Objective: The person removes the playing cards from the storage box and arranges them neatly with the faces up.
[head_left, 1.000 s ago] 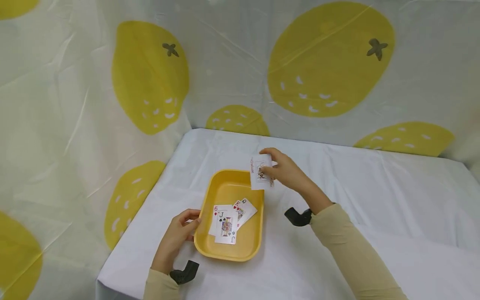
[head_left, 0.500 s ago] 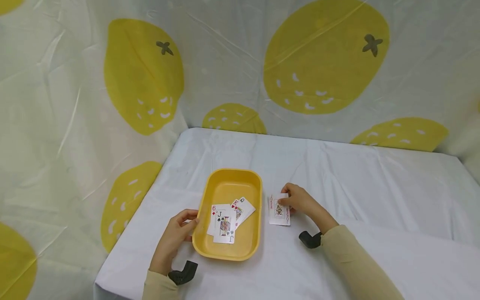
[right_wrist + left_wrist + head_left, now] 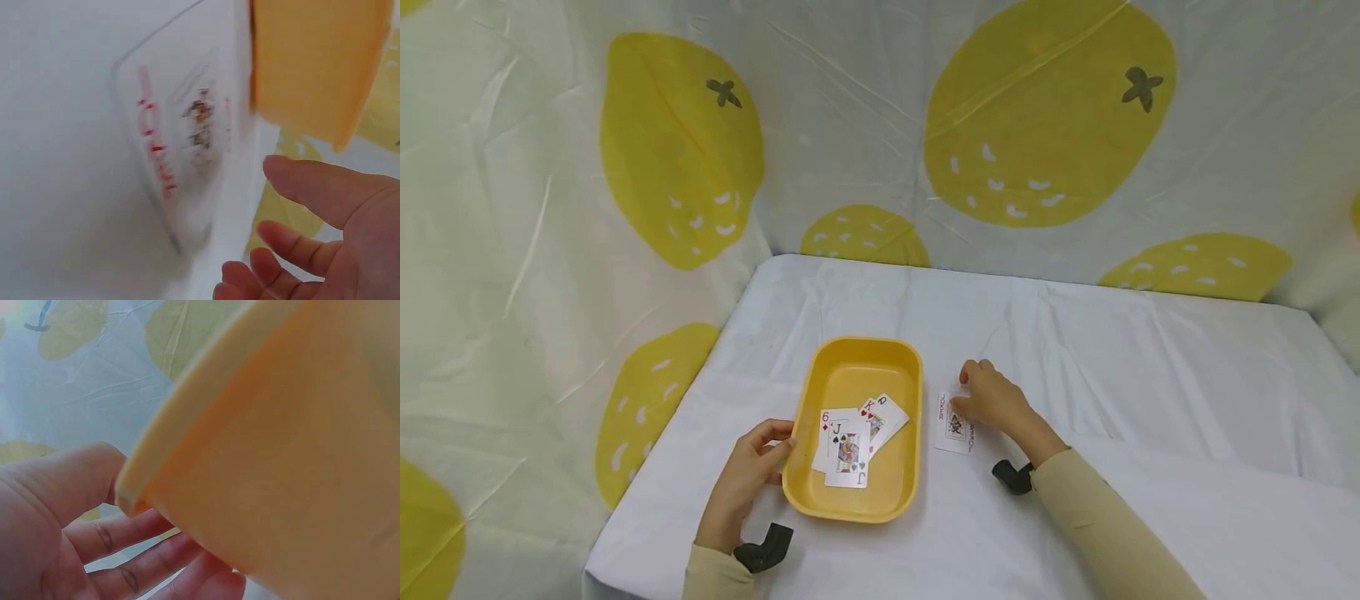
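Note:
A yellow plastic tray (image 3: 912,471) stands on the white cloth in the head view. My left hand (image 3: 747,471) holds its left side, thumb at the rim and fingers against the outer wall below. Inside, overlapping face up, lie a jack of spades (image 3: 848,457), a six of diamonds (image 3: 822,454), a king of hearts (image 3: 876,427) and a queen (image 3: 892,417). Just right of the tray, a joker card (image 3: 953,427) lies face up on the cloth. My right hand (image 3: 1003,406) hovers over its right side; in the right wrist view thumb and fingers are spread, apart from the joker (image 3: 200,131).
White cloth (image 3: 1112,375) covers the table, with faint folds on the right. Behind and to the left hang curtains (image 3: 850,108) printed with large yellow lemons. Each wrist wears a black mount, such as the right one (image 3: 1012,477).
My right hand carried the joker from above the tray's far right corner down to the cloth beside it, then let go. The left hand and the tray keep their places.

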`<state>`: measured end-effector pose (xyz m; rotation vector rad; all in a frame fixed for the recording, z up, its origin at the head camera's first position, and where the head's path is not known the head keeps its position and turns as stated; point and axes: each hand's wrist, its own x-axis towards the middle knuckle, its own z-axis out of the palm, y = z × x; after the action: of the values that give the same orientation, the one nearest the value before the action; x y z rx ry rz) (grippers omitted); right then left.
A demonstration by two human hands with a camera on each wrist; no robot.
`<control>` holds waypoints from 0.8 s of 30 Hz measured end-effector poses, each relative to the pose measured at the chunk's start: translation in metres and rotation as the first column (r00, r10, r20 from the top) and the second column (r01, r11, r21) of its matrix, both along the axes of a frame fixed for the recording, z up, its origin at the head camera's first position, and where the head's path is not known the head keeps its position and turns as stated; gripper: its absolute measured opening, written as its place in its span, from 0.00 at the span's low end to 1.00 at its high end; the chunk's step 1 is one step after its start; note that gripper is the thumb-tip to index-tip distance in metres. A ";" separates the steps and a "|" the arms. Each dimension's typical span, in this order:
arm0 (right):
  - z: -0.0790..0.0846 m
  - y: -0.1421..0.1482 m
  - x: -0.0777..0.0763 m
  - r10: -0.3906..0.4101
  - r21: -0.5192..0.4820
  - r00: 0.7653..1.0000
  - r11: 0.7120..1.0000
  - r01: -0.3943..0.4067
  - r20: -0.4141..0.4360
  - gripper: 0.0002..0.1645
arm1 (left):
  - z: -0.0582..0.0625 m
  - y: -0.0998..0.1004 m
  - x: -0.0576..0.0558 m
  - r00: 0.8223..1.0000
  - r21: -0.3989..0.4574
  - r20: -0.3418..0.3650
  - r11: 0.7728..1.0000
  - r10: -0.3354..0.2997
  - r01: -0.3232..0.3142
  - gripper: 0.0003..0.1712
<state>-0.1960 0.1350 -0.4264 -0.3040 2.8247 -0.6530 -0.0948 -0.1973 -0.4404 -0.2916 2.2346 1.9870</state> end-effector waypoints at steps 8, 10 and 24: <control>0.050 -0.045 0.006 0.129 -0.100 0.960 0.982 -0.158 -0.250 0.21 | 0.003 0.000 -0.001 1.000 -0.030 0.014 1.000 0.003 -0.003 0.13; 0.059 -0.061 0.009 0.186 -0.104 0.942 0.969 -0.222 -0.279 0.22 | 0.003 -0.001 -0.001 1.000 -0.035 0.021 0.999 0.007 -0.006 0.14; 0.056 -0.165 0.027 0.504 0.300 0.863 0.828 -0.474 -0.027 0.38 | 0.001 -0.008 -0.001 1.000 -0.045 0.012 0.999 -0.006 0.007 0.12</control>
<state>-0.1694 -0.0301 -0.3700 -0.9914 2.7036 -0.1178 -0.0962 -0.2048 -0.4390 -0.3003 2.2724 1.9284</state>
